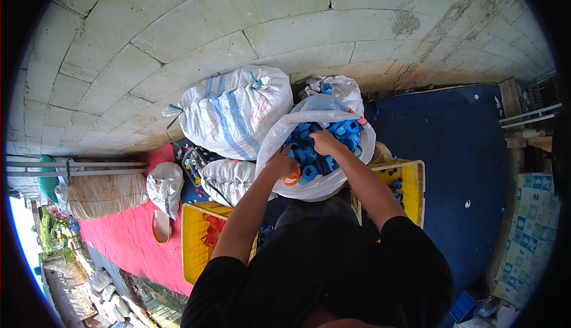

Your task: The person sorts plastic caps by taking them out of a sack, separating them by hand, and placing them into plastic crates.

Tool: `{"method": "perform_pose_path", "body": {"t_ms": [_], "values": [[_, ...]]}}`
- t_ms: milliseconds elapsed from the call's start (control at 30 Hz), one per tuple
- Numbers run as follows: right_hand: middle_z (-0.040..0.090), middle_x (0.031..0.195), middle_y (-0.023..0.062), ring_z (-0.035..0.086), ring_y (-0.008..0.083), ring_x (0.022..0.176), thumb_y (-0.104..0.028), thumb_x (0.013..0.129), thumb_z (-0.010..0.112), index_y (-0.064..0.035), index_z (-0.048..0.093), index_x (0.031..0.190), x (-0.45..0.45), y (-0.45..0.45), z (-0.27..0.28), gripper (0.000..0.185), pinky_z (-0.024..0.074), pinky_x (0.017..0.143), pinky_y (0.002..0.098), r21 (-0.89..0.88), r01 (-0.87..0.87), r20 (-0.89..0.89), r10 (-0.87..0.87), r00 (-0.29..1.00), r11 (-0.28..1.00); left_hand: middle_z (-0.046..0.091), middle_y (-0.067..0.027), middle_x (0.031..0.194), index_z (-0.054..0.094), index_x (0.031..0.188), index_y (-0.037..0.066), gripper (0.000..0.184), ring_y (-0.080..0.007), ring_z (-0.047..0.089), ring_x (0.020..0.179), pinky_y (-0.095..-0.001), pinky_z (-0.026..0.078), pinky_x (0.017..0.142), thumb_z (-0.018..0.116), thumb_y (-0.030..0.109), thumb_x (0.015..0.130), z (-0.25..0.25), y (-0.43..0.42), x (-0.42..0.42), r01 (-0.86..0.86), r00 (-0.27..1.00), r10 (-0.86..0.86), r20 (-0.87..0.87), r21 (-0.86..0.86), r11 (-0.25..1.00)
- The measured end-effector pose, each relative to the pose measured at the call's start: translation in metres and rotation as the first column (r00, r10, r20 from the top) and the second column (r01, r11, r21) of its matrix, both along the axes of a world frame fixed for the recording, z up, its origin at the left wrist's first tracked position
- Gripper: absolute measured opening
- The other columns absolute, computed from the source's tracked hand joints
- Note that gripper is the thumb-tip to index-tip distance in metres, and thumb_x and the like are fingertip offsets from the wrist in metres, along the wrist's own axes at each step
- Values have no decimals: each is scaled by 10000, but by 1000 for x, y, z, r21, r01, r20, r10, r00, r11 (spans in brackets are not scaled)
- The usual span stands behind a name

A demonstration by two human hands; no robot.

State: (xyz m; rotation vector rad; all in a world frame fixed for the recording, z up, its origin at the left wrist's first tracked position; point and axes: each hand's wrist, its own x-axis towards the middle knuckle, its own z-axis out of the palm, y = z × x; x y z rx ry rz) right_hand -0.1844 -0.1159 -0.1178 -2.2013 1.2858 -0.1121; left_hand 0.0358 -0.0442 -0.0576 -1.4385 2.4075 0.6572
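Note:
A white sack (270, 149) stands open in front of me, filled with blue plastic pieces (308, 155) that look like bottle-cap rings or collars. Both hands reach into it. My left hand (282, 164) is at the sack's left side, its fingers bent against the blue pieces. Just below that hand lies an orange ring (292, 177). My right hand (325, 142) is farther in, near the middle of the pile, with its fingers curled down among the pieces. Whatever either hand grips is too small or hidden to make out.
Yellow crates stand on both sides of me: the left crate (191, 244) holds red pieces, the right crate (419, 194) blue ones. A large tied white-and-blue sack (235, 113) leans by the block wall (285, 18). Dark blue sheeting (440, 149) covers the right floor, red sheeting (131, 239) the left.

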Motion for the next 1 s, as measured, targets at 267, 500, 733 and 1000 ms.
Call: {"method": "perform_pose_path", "body": {"t_ms": [267,500,733,1000], "values": [[489,1380,246,438,369,1313,-34,826,568,-20,526,1319,14,-71,8,495,347,1106,407,105,243,226,-261,938,964,504,-73,1380,733,1089,262,309,-304,365,1374,-449,380,1082,575,455,906,26,11,-3,-297,946,310,-95,133,946],[574,1286,223,664,336,982,-70,851,612,-3,540,1271,16,-83,-6,431,509,864,420,-260,255,222,-199,954,931,651,-119,1109,605,1249,127,411,-328,623,1046,-446,465,953,621,334,894,29,-12,8,-491,848,485,-215,30,871],[690,993,176,661,339,921,-193,759,719,-72,704,1001,48,-37,1,271,518,838,407,239,264,353,-337,873,935,547,-160,1322,596,1249,125,436,-346,570,1157,-472,434,1011,668,189,824,0,-35,-2,-362,858,354,-372,51,931],[177,1582,182,260,406,1421,-416,664,813,-334,224,1527,56,-37,-4,1049,273,1109,588,104,326,-179,-305,935,939,297,-216,1520,342,1482,223,784,-419,266,1414,-505,243,1163,704,307,792,-24,-66,1,-406,912,403,-75,-37,913]]}}
